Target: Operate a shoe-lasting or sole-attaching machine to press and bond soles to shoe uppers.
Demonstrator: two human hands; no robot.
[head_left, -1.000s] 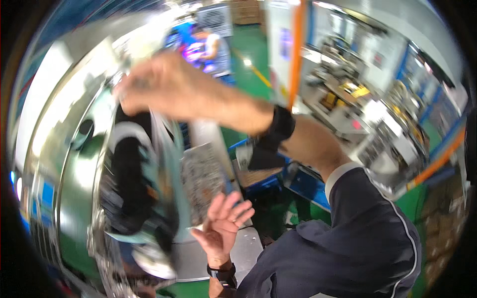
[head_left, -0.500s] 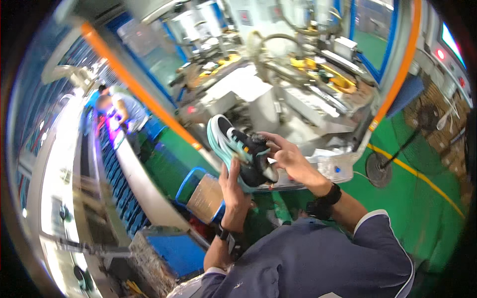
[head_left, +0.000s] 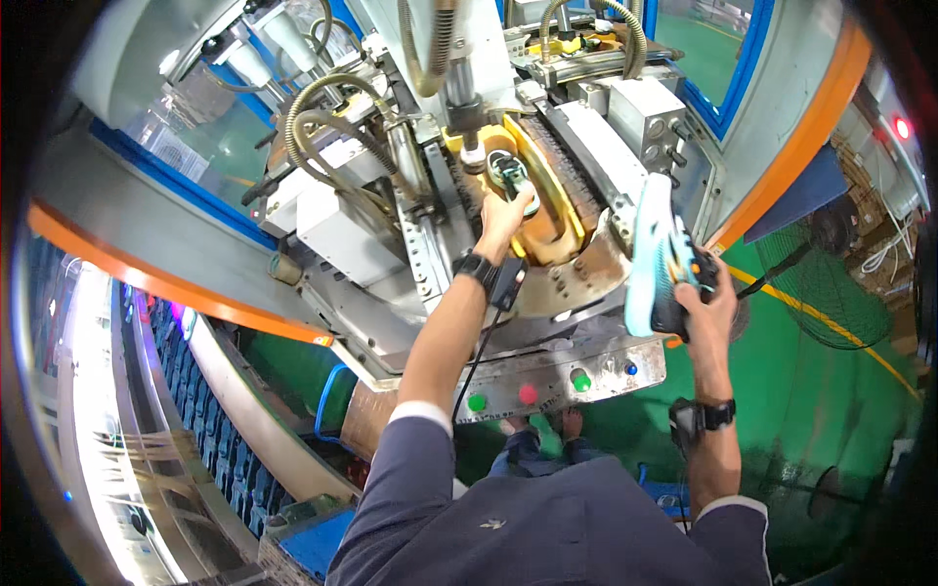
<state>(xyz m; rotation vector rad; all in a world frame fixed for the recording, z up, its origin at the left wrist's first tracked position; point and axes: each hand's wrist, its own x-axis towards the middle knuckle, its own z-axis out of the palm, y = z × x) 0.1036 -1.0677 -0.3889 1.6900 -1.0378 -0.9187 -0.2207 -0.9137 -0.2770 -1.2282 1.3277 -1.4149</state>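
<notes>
At the right, my right hand [head_left: 710,308] is closed on a black sneaker with a pale turquoise and white sole [head_left: 653,264]. The sneaker is tilted, its sole toward the left. My left hand [head_left: 503,220] reaches into the machine, its fingers round the near end of a second shoe [head_left: 508,174]. This shoe sits in a yellow-lined mould [head_left: 552,230], beneath a vertical metal shaft [head_left: 463,98]. My left fingers partly hide it.
Hoses and metal blocks flank the mould. A control strip [head_left: 547,386] with coloured buttons runs along the machine's front, framed by orange edges [head_left: 176,278]. A caged fan [head_left: 826,283] stands at the right. A conveyor [head_left: 225,420] runs along the left.
My left hand has let go of the sneaker and moved forward onto the shoe in the machine. My right hand has carried the sneaker to the right. The view has shifted closer to the machine.
</notes>
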